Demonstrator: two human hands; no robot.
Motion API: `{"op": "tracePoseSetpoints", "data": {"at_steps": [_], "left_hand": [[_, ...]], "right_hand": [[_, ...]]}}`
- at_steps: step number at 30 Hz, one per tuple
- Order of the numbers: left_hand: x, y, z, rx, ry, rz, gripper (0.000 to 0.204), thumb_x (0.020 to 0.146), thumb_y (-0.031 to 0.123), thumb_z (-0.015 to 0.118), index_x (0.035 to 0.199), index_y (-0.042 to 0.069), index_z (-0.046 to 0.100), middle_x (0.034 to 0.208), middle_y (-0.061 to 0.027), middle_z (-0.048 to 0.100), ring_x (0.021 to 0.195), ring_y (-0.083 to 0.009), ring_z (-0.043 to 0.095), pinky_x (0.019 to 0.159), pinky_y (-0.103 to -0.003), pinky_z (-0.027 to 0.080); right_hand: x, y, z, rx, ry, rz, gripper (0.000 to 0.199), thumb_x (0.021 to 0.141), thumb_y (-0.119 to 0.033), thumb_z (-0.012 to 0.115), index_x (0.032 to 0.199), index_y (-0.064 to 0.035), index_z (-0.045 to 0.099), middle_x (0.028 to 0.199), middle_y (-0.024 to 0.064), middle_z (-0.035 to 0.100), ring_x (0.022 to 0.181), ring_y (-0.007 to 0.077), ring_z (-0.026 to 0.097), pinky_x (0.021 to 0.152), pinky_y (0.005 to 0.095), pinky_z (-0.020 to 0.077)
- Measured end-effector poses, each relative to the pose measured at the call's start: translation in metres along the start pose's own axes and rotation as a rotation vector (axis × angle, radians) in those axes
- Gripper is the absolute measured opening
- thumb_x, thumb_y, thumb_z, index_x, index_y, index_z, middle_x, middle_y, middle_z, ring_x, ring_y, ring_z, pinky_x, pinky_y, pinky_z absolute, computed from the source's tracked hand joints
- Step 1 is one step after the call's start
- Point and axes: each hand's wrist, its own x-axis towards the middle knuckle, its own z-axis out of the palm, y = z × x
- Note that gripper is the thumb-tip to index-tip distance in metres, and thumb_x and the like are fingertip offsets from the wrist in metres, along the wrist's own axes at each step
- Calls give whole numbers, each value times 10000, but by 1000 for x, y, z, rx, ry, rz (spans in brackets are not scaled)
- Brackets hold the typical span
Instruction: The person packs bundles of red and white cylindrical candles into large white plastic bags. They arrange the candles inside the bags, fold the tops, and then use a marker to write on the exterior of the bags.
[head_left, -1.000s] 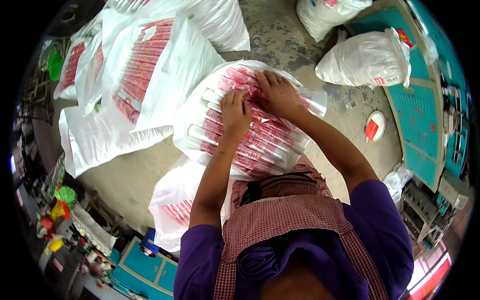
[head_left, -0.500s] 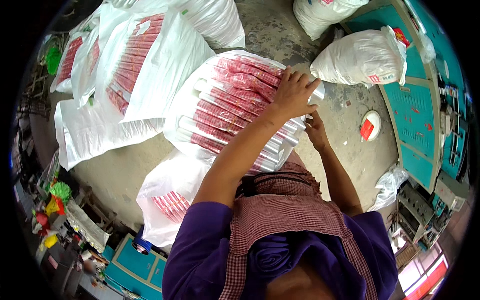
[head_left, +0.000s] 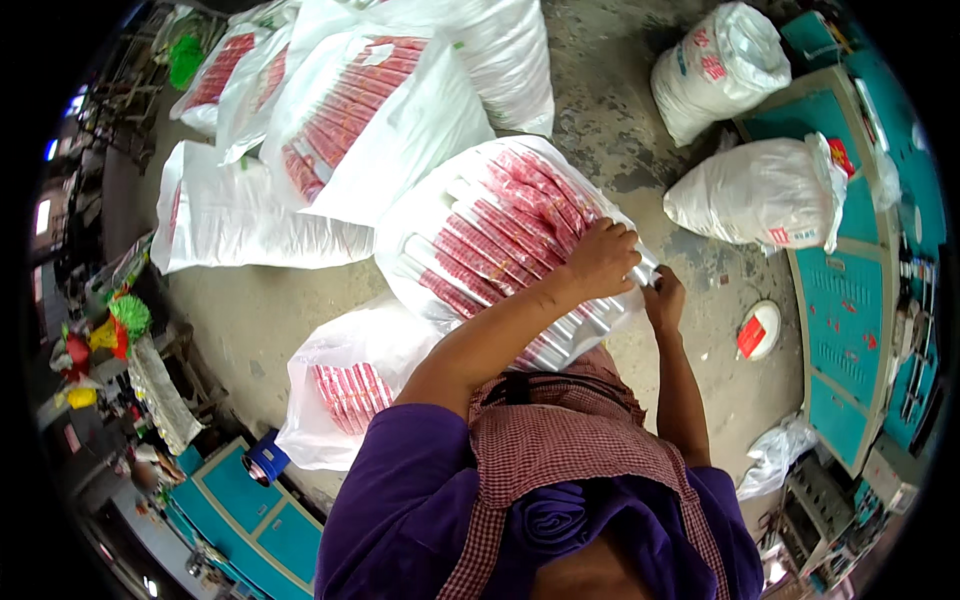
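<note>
Hands (head_left: 625,275) on bag (head_left: 480,240) (sacks (head_left: 760,190) right).

Single head-worn fisheye view, looking steeply down from above the person's own shoulders, which fill the lower centre of the frame. Concrete floor (head_left: 250,320) occupies the middle at close range; straight edges of the teal cabinets (head_left: 850,330) bend along the right rim. No second view, so no shared part.
</note>
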Motion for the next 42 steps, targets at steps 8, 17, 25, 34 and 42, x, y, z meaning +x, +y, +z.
{"op": "tracePoseSetpoints", "data": {"at_steps": [8, 17, 25, 34, 42], "left_hand": [[-17, 5, 6, -12, -51, 13, 249, 576, 301, 647, 698, 83, 641, 855, -79, 542, 904, -221, 517, 803, -361, 364], [-8, -9, 40, -1, 47, -38, 223, 566, 315, 674, 664, 115, 677, 836, -46, 585, 930, -230, 513, 840, -356, 385], [-58, 13, 14, 140, 100, -19, 655, 748, 474, 585, 1229, 47, 464, 1285, -140, 402, 1270, -281, 285, 1065, -494, 154], [-117, 24, 28, 180, 127, -109, 729, 822, 533, 501, 1395, 134, 292, 1483, -116, 156, 1375, -279, 110, 1088, -496, 67], [-155, 42, -6, -33, 37, -323, 579, 861, 409, 504, 1323, 83, 381, 1442, -139, 241, 1354, -306, 166, 1086, -475, 145]], "right_hand": [[4, -20, -17, 94, 85, -147, 148, 701, -21, 564, 836, 23, 605, 566, 106, 545, 465, 163, 482, 466, 317, 400], [-16, -91, -100, 49, 187, -395, 110, 854, -71, 570, 901, 16, 618, 622, 85, 604, 504, 110, 538, 485, 235, 426], [-7, -89, -66, -95, -61, -323, 358, 853, -147, 597, 1168, 0, 515, 890, 132, 616, 724, 175, 594, 621, 285, 472], [-9, -63, -33, 47, 147, -580, 204, 888, -132, 508, 990, 17, 605, 656, 100, 593, 528, 175, 525, 512, 307, 430], [-144, -112, -70, 460, -1040, -280, 233, 916, -171, 497, 990, 27, 596, 830, 73, 626, 706, 137, 583, 640, 261, 469]]}}
